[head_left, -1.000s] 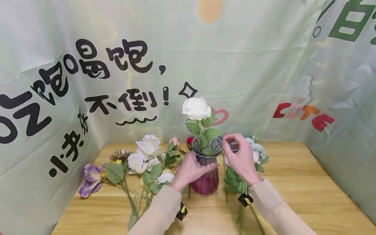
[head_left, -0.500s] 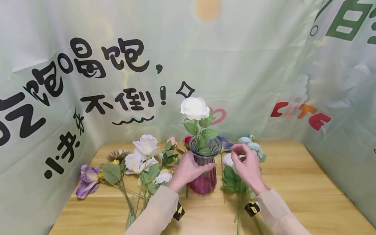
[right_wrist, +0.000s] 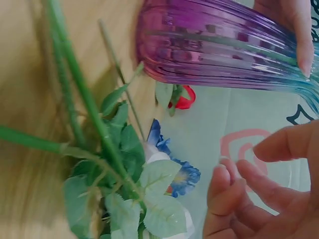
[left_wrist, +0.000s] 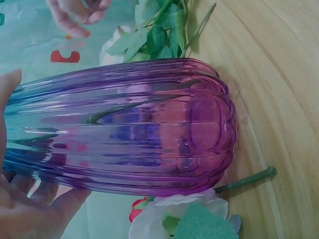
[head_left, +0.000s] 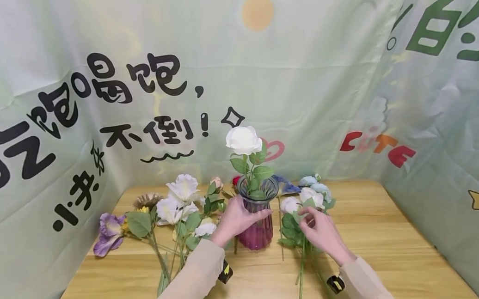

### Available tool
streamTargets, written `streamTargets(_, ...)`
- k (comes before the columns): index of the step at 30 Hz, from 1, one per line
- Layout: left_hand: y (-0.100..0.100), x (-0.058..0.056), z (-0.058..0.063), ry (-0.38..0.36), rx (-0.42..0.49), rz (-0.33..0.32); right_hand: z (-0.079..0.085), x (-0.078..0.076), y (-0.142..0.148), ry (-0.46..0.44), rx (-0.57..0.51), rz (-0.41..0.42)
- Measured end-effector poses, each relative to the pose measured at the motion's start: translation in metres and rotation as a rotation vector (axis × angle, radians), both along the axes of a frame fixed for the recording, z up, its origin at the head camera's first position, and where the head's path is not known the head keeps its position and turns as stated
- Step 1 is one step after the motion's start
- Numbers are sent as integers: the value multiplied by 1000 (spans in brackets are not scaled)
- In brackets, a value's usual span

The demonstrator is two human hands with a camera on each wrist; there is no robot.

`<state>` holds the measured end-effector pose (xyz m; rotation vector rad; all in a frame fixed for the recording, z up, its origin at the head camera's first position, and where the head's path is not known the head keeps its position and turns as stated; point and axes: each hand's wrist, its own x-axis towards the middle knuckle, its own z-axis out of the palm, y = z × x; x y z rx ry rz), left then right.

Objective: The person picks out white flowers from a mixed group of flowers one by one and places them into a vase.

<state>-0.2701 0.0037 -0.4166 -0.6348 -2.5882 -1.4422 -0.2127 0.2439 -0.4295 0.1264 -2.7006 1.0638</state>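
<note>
A ribbed glass vase, smoky at the rim and purple-pink below, stands upright on the table. One white rose rises from it, and its stem shows through the glass in the right wrist view. My left hand grips the vase's neck, thumb across the front. To the right of the vase, my right hand hovers over white roses with green leaves. In the right wrist view its fingers are loosely bent, with nothing between them and the thumb; the leaves lie apart from them.
Left of the vase lie white irises, a purple iris and several other stems. Blue flowers and a dark blue one lie at the back right. Printed cloth encloses the wooden table.
My right hand has moved from the vase's rim down and to the right, over the white roses. My left hand keeps its grip on the vase. The head view has shifted slightly.
</note>
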Motion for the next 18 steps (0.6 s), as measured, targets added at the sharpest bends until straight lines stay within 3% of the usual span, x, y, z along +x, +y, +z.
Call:
streamTargets(10, -1, -1, 0, 20, 2, -13, -12, 18, 2, -118, 119, 89)
streamTargets(18, 0, -2, -1, 23, 3, -23, -21, 31, 1, -158, 215, 194)
